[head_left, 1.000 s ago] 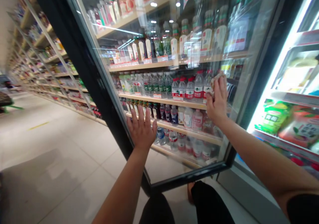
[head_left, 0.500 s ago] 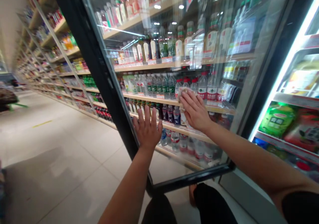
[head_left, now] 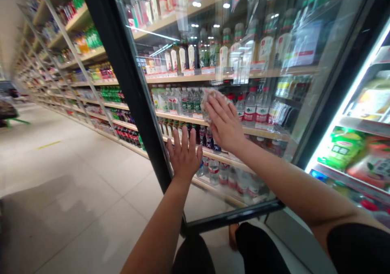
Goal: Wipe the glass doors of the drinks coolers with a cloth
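Observation:
A glass door [head_left: 201,208] with a black frame [head_left: 125,73] stands open in front of me. My right hand [head_left: 227,126] lies over a crumpled, pale cloth [head_left: 207,103] and presses it to the glass around mid-height. The cloth's edges show past the fingertips; the part under the palm is hidden. Lower and to the left, my left hand [head_left: 185,156] rests flat on the pane close to the frame's left side, fingers spread, holding nothing. Through the glass, bottles [head_left: 250,105] on wooden shelves are visible, mixed with reflections of ceiling lights.
On the right is a lit cooler with shelves of packages, including a green bag [head_left: 341,148]. Long shelving [head_left: 100,55] full of drinks runs away on the left. Pale floor tiles [head_left: 91,201] carry a yellow strip [head_left: 49,145]. My legs are just below the door.
My right hand has slid the cloth left and slightly up across the glass. My left hand remains flat on the pane. The view has shifted a little.

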A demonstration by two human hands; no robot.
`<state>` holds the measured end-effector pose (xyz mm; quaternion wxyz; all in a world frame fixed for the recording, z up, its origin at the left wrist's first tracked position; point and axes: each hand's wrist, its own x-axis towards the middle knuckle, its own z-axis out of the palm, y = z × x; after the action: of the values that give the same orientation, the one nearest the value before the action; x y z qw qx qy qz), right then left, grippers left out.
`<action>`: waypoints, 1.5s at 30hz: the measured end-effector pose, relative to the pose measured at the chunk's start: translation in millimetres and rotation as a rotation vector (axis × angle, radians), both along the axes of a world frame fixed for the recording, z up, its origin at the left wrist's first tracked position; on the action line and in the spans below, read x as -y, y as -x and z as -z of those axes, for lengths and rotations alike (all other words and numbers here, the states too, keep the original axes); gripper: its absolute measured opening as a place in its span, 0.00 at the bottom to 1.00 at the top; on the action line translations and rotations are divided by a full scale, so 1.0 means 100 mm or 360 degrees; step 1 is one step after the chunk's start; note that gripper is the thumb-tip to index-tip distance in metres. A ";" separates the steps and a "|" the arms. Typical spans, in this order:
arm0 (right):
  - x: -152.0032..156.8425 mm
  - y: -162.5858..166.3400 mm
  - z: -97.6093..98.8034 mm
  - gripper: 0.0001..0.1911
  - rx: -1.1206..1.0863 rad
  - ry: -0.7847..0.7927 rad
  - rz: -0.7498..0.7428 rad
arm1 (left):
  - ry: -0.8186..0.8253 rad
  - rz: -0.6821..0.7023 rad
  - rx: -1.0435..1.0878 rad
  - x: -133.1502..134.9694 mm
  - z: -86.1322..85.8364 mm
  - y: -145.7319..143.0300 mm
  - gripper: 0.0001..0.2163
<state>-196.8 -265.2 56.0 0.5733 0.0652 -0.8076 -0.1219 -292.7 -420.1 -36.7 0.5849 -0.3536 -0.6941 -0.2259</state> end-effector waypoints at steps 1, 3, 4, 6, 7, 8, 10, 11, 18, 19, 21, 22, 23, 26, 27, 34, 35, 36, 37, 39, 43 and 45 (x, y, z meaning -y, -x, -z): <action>0.02 0.03 -0.06 0.35 -0.0035 0.0053 0.0030 | -0.0004 0.0007 0.0008 0.00 0.00 0.00 0.29; 0.07 0.08 -0.08 0.36 -0.0096 0.0106 0.0073 | -0.0005 0.0032 0.0048 0.00 0.01 0.01 0.29; 0.10 0.11 -0.04 0.36 -0.0113 0.0085 0.0076 | -0.0006 0.0044 0.0056 0.00 0.02 0.02 0.28; 0.14 0.14 0.09 0.37 -0.0079 -0.0065 0.0025 | -0.0003 0.0062 0.0051 0.00 0.02 0.03 0.29; 0.16 0.15 0.14 0.37 -0.0030 -0.0161 -0.0013 | 0.0000 0.0072 0.0051 0.00 0.03 0.03 0.29; 0.16 0.15 0.16 0.37 0.0026 -0.0239 -0.0045 | -0.0001 0.0079 0.0057 0.00 0.03 0.03 0.29; 0.15 0.13 0.11 0.36 0.0086 -0.0256 -0.0053 | -0.0002 0.0078 0.0063 0.01 0.02 0.02 0.29; 0.13 0.12 0.03 0.35 0.0066 -0.0187 -0.0028 | 0.0001 0.0066 0.0055 0.01 0.01 0.01 0.29; 0.03 0.07 -0.10 0.38 -0.0093 0.0010 0.0029 | -0.0026 0.0049 0.0084 0.00 0.01 -0.01 0.27; 0.03 0.06 -0.06 0.38 -0.0028 -0.0078 0.0002 | -0.0025 0.0055 0.0102 0.00 0.01 0.00 0.27; 0.00 0.04 -0.04 0.38 0.0082 -0.0186 -0.0036 | -0.0017 0.0063 0.0120 -0.01 0.02 0.01 0.28; -0.03 0.03 -0.08 0.38 0.0095 -0.0167 -0.0037 | -0.0016 0.0064 0.0121 -0.01 0.02 0.02 0.28; -0.06 0.02 -0.14 0.37 0.0079 -0.0098 -0.0028 | -0.0016 0.0063 0.0122 0.00 0.02 0.03 0.28; -0.17 -0.01 -0.30 0.36 -0.0045 0.0181 0.0003 | -0.0021 0.0048 0.0118 0.00 0.01 0.03 0.27; -0.20 -0.02 -0.29 0.36 -0.0071 0.0225 0.0006 | -0.0018 0.0041 0.0110 0.00 0.01 0.03 0.27; -0.35 -0.17 0.30 0.35 0.0238 -0.0240 -0.0084 | -0.0027 0.0071 0.0060 0.01 0.01 0.05 0.29; -0.39 -0.20 0.29 0.34 0.0234 -0.0245 -0.0071 | -0.0028 0.0081 0.0087 0.01 0.02 0.05 0.29; -0.44 -0.22 0.24 0.34 0.0187 -0.0192 -0.0043 | -0.0032 0.0081 0.0104 0.01 0.02 0.06 0.28; -0.48 -0.24 0.18 0.34 0.0116 -0.0099 -0.0011 | -0.0033 0.0075 0.0101 0.01 0.02 0.06 0.28; -0.56 -0.26 0.06 0.34 -0.0035 0.0106 0.0030 | -0.0043 0.0062 0.0062 0.00 0.02 0.06 0.29; -0.51 -0.23 0.22 0.38 -0.0117 0.0130 -0.0015 | -0.0078 0.0176 -0.0075 0.00 0.02 0.07 0.32; -0.36 -0.16 0.44 0.39 0.0007 -0.0062 -0.0119 | -0.0078 0.0265 -0.0202 0.03 0.03 0.09 0.34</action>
<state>-180.5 -229.7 12.0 0.5742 0.1067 -0.8034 -0.1158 -302.1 -422.6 -39.9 0.6154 -0.4094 -0.6181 -0.2677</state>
